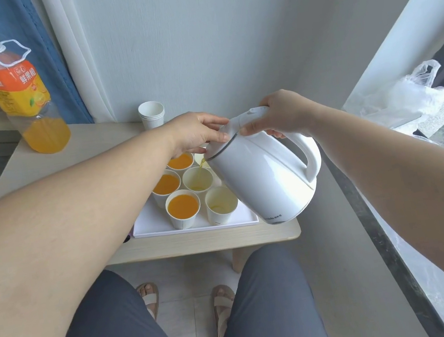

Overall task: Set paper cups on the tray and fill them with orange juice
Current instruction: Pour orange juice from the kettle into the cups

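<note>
Kettle: right hand clasps handle, left hand fingers rest on lid; spout points 10 o'clock, pouring into middle cup.

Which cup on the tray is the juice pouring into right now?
The middle cup of the right column, under the kettle spout: a thin stream falls into it; the three left cups are full.
</note>
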Demonstrator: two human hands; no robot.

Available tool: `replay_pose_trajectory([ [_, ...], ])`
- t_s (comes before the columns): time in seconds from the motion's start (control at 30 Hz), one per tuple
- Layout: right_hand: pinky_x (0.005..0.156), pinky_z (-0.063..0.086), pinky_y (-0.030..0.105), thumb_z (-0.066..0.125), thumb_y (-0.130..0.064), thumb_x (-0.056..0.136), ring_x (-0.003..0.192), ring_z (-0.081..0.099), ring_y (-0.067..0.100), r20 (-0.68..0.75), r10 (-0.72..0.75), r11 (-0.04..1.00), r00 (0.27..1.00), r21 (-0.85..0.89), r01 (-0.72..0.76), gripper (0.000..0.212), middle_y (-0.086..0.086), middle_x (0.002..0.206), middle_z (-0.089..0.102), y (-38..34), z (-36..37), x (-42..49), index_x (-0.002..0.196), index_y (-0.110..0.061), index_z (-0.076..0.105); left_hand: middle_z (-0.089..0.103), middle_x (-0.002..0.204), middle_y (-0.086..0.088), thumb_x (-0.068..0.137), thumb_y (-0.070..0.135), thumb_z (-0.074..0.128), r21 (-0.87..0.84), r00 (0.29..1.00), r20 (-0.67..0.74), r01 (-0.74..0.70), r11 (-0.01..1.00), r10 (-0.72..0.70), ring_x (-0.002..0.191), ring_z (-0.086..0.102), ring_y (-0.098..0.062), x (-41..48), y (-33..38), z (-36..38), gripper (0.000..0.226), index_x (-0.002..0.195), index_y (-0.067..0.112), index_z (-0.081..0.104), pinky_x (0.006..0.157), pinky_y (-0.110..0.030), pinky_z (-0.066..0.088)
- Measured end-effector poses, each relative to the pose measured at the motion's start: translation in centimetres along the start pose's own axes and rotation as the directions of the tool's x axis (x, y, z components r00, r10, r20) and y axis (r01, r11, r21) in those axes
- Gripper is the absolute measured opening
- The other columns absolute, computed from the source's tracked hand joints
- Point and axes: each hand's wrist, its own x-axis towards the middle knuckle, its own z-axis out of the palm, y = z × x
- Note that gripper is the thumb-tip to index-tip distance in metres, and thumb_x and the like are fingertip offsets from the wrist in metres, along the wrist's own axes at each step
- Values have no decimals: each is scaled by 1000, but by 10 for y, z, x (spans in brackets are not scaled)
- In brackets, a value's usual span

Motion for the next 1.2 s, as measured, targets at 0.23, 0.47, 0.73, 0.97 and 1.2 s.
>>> replay_pose_trajectory([
  [0.23, 48, 33, 25, 77, -40, 75, 46, 44, 15, 12, -7, 1000, 1000, -19, 7, 40, -2, 50, 49, -6, -2, -2, 65, -14, 49, 58, 131, 1, 85, 15, 71, -4, 1000, 0, 0, 1000, 0, 121, 53, -16, -3, 2, 0, 51, 133, 24, 56, 90, -29, 44],
  [0.47, 41, 34, 20, 77, -40, 75, 45, 44, 14, 10, 4, 999, 1000, -45, -3, 40, -2, 50, 50, -9, -5, -2, 65, -15, 48, 56, 133, 0, 86, 13, 70, -10, 1000, -14, -8, 1000, 8, 123, 52, -16, -5, 4, 0, 51, 134, 23, 55, 96, -31, 46],
  [0.73, 46, 31, 24, 75, -42, 74, 51, 45, 16, 7, 16, 997, 1000, -70, -15, 40, -2, 50, 48, -10, -7, -3, 64, -15, 48, 58, 123, 3, 87, 13, 69, -18, 1000, -19, -9, 1000, 9, 118, 53, -14, -8, 7, 2, 50, 133, 23, 55, 93, -30, 45],
  [0.97, 47, 30, 24, 74, -41, 75, 53, 46, 16, 6, 24, 996, 1000, -86, -23, 39, -2, 49, 48, -13, -10, -5, 64, -15, 48, 58, 117, 3, 87, 10, 68, -19, 1000, -25, -13, 1000, 12, 115, 54, -15, -10, 13, 4, 49, 133, 21, 55, 94, -31, 46],
  [1.2, 47, 30, 24, 74, -40, 75, 51, 45, 16, -4, 23, 996, 1000, -89, -23, 38, -2, 49, 48, -15, -15, -7, 65, -15, 48, 60, 112, 4, 87, 9, 68, -44, 1000, -21, -11, 999, 10, 113, 56, -15, -11, 18, 4, 46, 130, 22, 57, 94, -31, 47],
])
